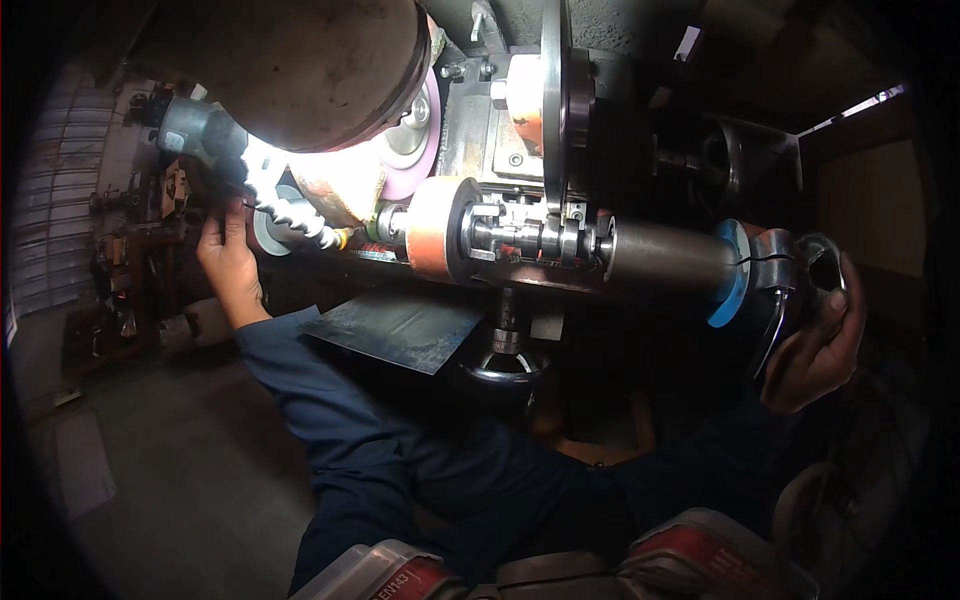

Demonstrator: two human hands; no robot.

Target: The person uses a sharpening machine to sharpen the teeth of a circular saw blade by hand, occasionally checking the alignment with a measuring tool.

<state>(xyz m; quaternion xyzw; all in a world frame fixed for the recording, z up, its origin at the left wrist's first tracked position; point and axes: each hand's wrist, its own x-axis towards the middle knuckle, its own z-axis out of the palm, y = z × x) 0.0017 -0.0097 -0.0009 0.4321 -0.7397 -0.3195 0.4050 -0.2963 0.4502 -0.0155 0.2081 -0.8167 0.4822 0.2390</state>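
Note:
At the left, my left hand (232, 268) is raised beside a grey round machine part (278, 232). Its thumb and fingers are drawn together at a dark part by the lamp arm, and their tips are partly hidden. On the far right my right hand (832, 350) is closed around a ring-shaped metal handle (826, 262) at the end of the machine. Between the hands, a shiny lobed metal shaft (535, 238) lies level, held between an orange-rimmed chuck (432, 230) and a dark cylindrical tailstock (668, 262). A large thin wheel (556, 110) stands edge-on at the shaft.
A big brown rounded cover (330, 70) hangs at upper left, with a pink grinding wheel (428, 150) behind. A bright lamp on a segmented flexible hose (298, 212) lights the chuck. Below are a flat metal plate (395, 330) and a handwheel (505, 370). A blue ring (732, 275) circles the tailstock.

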